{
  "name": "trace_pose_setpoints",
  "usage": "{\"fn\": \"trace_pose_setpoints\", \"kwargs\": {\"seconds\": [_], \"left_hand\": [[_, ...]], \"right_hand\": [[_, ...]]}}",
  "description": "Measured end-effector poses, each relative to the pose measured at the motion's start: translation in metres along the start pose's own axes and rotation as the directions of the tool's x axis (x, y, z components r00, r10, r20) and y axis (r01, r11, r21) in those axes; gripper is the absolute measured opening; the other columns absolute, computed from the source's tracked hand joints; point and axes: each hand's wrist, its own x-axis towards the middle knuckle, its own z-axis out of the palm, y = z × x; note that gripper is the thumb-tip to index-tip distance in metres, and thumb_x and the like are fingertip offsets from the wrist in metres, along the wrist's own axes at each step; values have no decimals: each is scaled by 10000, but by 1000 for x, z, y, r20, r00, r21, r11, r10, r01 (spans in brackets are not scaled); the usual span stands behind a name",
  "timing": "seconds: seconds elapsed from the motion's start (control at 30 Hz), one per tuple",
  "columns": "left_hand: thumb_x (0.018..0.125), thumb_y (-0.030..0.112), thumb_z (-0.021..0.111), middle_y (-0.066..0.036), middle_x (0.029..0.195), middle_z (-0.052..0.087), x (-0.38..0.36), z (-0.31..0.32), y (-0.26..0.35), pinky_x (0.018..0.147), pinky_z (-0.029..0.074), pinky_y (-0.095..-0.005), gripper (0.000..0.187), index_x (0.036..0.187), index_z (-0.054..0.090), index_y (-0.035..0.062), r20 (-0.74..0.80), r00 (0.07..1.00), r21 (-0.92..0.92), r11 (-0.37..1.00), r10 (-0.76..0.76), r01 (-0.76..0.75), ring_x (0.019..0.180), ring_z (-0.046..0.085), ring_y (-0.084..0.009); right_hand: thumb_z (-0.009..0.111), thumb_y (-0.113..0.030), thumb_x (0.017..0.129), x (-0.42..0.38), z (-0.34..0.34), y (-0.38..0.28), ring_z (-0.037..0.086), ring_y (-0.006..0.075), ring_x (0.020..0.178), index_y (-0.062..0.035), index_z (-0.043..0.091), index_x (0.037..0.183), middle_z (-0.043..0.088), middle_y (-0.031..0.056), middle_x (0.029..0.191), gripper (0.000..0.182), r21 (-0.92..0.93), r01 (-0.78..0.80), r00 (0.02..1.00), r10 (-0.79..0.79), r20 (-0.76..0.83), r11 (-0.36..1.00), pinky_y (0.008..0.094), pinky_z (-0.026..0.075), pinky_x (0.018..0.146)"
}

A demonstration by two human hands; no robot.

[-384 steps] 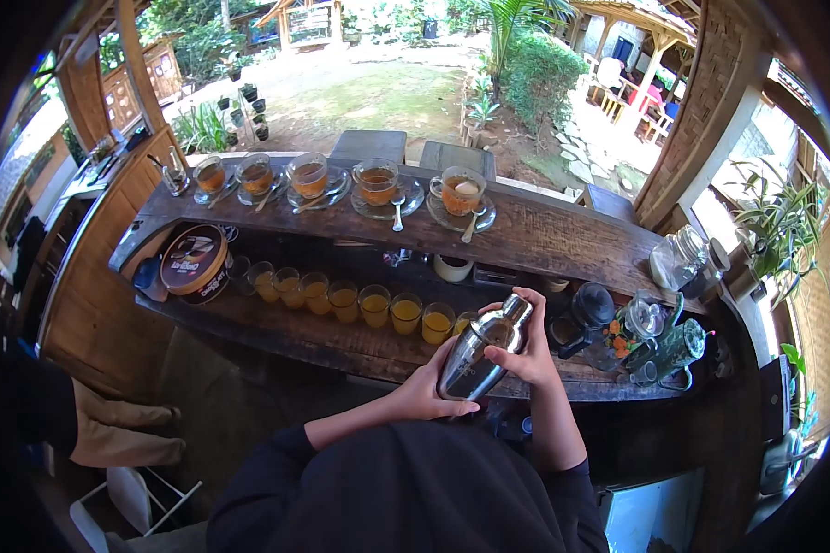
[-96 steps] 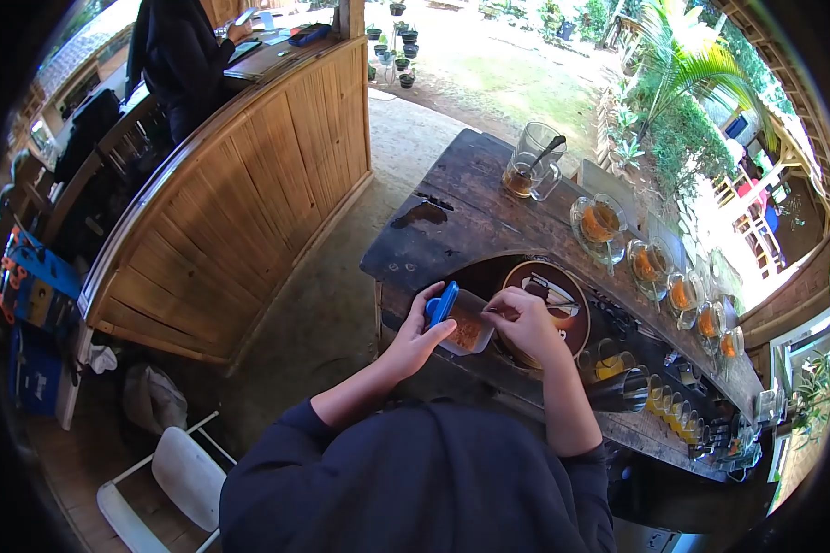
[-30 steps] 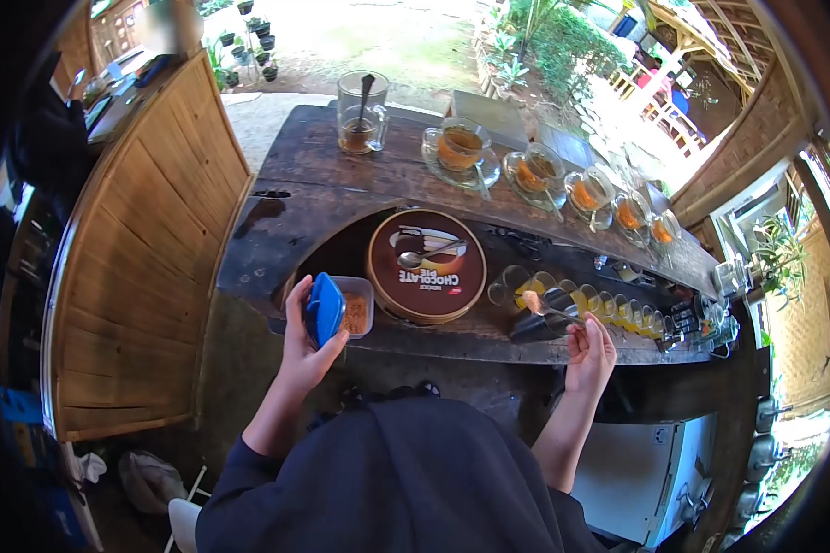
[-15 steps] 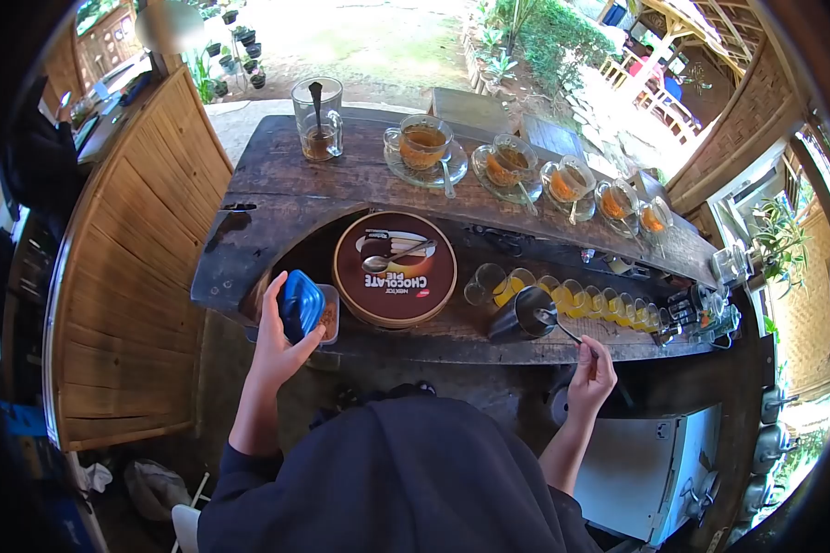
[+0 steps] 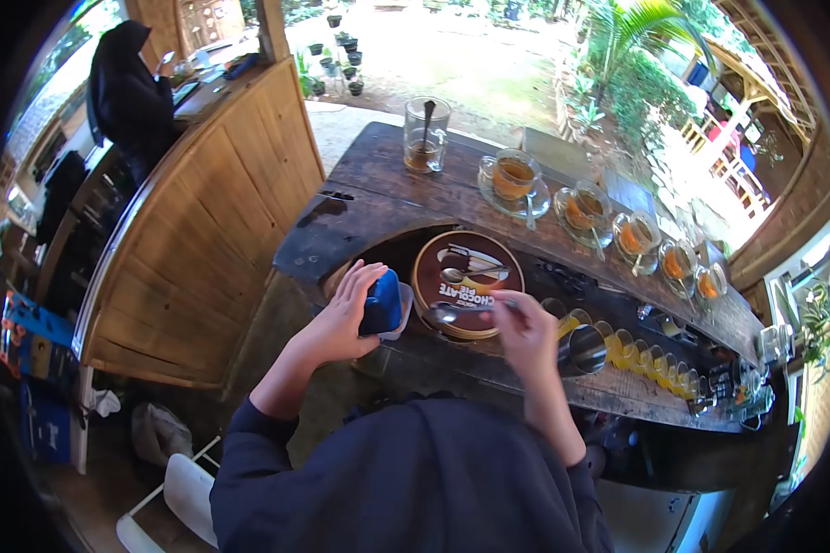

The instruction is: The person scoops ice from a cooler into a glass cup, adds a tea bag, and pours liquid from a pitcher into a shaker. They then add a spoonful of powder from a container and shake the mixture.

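Observation:
My left hand (image 5: 349, 311) holds a small clear container (image 5: 404, 311) together with its blue lid (image 5: 382, 302), which tilts over the opening. A metal spoon (image 5: 448, 313) is pinched in my right hand (image 5: 524, 334), its bowl above the near edge of a round brown chocolate pie tin (image 5: 431, 270). On top of the tin lies another spoon (image 5: 454, 275). Right of my right hand a dark metal cup (image 5: 583, 350) leans in front of a row of glasses with yellow contents (image 5: 622, 352).
Along the raised wooden shelf (image 5: 369, 175) stand a glass mug with a spoon (image 5: 426, 138) and several cups of tea on saucers (image 5: 513, 177). A wooden partition (image 5: 212, 221) rises at left, with another person (image 5: 131, 101) behind it. A white chair (image 5: 189, 493) is at lower left.
My right hand has moved left with the spoon, from the metal cup to the tin, near the container. The view has shifted left, bringing the other person more fully into sight.

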Motion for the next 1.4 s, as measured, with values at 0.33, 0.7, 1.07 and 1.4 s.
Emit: {"fn": "trace_pose_setpoints", "kwargs": {"seconds": [0.33,0.7,1.07,1.4], "left_hand": [[604,87,704,-163,1429,230,4,0,-19,1055,266,-532,919,1383,231,207,228,974,119,993,-5,-23,1318,170,-470],[603,66,735,-145,1438,245,31,-2,-20,1080,256,-482,918,1377,257,189,503,863,158,987,-49,-36,1336,170,-423],[630,108,753,-118,1480,169,36,-6,-36,1087,247,-471,922,1389,241,216,584,808,152,988,-78,-14,1362,110,-394],[618,238,797,-117,1499,120,26,-15,-42,1078,246,-487,946,1398,263,209,527,850,76,995,21,-71,1361,96,-410]], "right_hand": [[551,-51,879,34,77,59,641,108,794,26,587,1079,670,103,874,218,72,-71,972,53,229,995,218,494,687],[491,57,872,-8,-4,15,632,193,902,50,541,1095,567,124,1065,229,118,94,985,-109,133,989,255,488,781],[481,-38,907,-70,-107,4,584,147,854,16,538,1074,590,104,996,185,-340,339,772,-467,-433,877,260,453,789],[763,-157,724,-82,-91,53,400,214,1176,-100,387,1305,383,120,1302,694,-210,-90,780,-62,-623,974,325,346,922]]}}
